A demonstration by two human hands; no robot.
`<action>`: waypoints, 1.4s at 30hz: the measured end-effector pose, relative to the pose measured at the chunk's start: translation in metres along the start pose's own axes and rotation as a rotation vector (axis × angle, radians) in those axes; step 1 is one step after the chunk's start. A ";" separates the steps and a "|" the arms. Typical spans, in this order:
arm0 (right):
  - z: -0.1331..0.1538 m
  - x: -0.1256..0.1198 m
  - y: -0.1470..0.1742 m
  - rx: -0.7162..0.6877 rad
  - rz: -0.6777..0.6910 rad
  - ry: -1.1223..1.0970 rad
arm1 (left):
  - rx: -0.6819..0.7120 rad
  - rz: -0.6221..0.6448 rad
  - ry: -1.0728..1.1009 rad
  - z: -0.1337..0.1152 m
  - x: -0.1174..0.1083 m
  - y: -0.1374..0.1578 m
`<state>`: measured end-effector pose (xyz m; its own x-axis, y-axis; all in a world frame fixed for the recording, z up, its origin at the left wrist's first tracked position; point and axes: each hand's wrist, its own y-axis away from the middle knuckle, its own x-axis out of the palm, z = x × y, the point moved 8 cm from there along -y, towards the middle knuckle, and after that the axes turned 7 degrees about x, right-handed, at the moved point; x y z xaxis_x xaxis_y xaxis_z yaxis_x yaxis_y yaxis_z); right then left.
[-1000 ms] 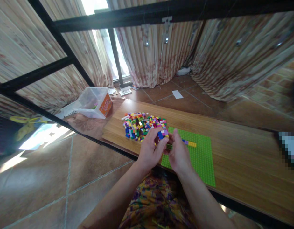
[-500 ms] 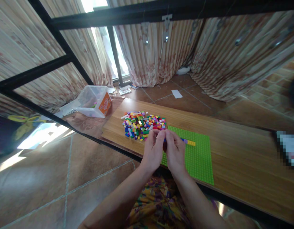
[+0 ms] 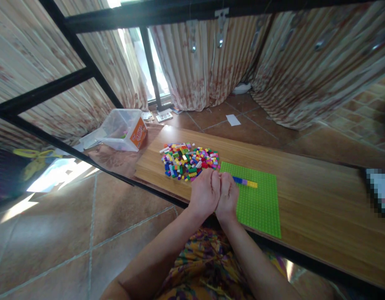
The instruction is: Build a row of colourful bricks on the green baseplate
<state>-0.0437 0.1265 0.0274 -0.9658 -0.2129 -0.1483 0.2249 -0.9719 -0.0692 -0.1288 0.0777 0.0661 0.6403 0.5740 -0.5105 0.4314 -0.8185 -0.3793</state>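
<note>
My left hand (image 3: 206, 189) and my right hand (image 3: 227, 193) are pressed together, knuckles up, over the near left part of a green studded baseplate (image 3: 261, 208). Both are closed, with fingers curled in; whatever they hold is hidden behind the knuckles. Just right of my right hand, a row of toy building bricks (image 3: 245, 182), blue, purple and yellow, lies across the baseplate. Its left end disappears behind the right hand. Beyond my left hand spreads a pile of loose, many-coloured bricks (image 3: 189, 160).
A long wooden table (image 3: 320, 200) carries the bricks and baseplate. Behind its left end stands a clear plastic bin (image 3: 117, 129) with an orange label. A black metal frame (image 3: 95, 75) crosses the view. Paper (image 3: 233, 120) lies on the tiled floor near the curtains (image 3: 208, 66).
My hands have turned from a fingertip pinch, thumbs up, into closed fists with knuckles up. More of the blue part of the brick row now shows. The view has shifted slightly.
</note>
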 end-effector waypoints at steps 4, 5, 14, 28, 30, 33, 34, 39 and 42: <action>-0.007 -0.002 0.002 0.069 -0.065 -0.026 | -0.055 -0.028 0.000 0.005 -0.001 0.004; -0.010 -0.001 0.002 0.093 -0.070 -0.056 | -0.071 -0.043 0.014 0.007 -0.002 0.004; -0.041 0.029 0.005 0.668 0.100 -0.691 | -0.362 -0.236 0.551 0.034 0.001 0.010; -0.017 0.026 0.002 0.557 0.155 -0.631 | -0.033 -0.101 0.371 0.018 -0.009 0.003; -0.009 0.024 0.000 0.430 0.112 -0.582 | 0.066 -0.120 0.268 0.009 -0.011 0.002; -0.002 0.023 -0.002 0.319 0.076 -0.520 | 0.118 -0.158 0.207 0.003 -0.012 0.001; -0.002 0.023 -0.002 0.305 0.069 -0.498 | 0.114 -0.165 0.192 0.004 -0.012 0.001; -0.005 0.019 0.001 0.275 0.035 -0.429 | 0.083 -0.144 0.111 0.007 -0.009 0.002; -0.010 0.018 0.001 0.274 0.020 -0.432 | 0.073 -0.127 0.127 0.010 -0.006 0.002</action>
<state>-0.0597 0.1223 0.0147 -0.9399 -0.1978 0.2782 0.2578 -0.9455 0.1988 -0.1379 0.0729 0.0603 0.6603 0.6616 -0.3554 0.4695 -0.7330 -0.4922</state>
